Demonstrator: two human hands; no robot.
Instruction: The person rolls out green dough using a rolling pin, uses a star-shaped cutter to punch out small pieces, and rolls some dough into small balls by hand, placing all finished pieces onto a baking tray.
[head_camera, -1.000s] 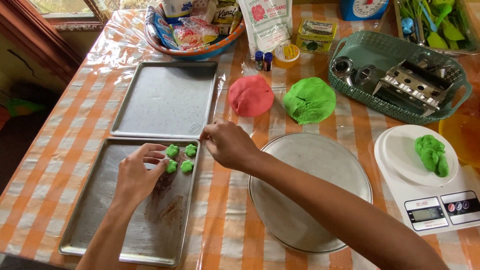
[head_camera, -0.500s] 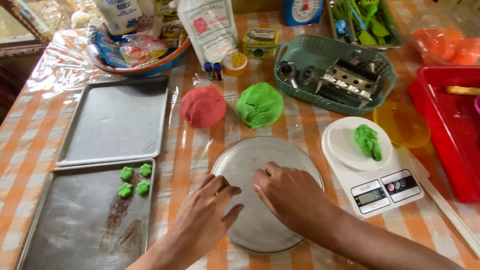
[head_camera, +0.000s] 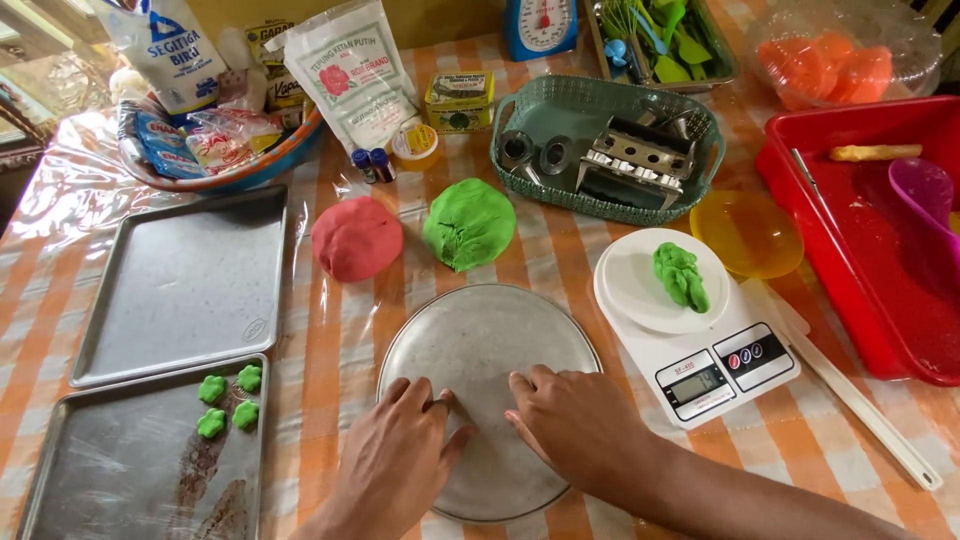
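Head view: left hand (head_camera: 400, 465) and right hand (head_camera: 575, 425) lie flat, fingers loosely spread, holding nothing — both on the round metal tray (head_camera: 480, 340), green dough ball (head_camera: 468, 224) at 12 o'clock.

Soft, even daylight filled the scene, brightest toward the upper left, where the clear plastic sheet (head_camera: 70, 200) over the table caught white glare in its wrinkles. Shadows were faint and short, pooling just beneath the left hand (head_camera: 395, 465) and right hand (head_camera: 580, 425). The round metal plate (head_camera: 480, 340) gave a dull sheen. Focus was sharp throughout, colours saturated, with slight wide-angle stretching toward the corners.
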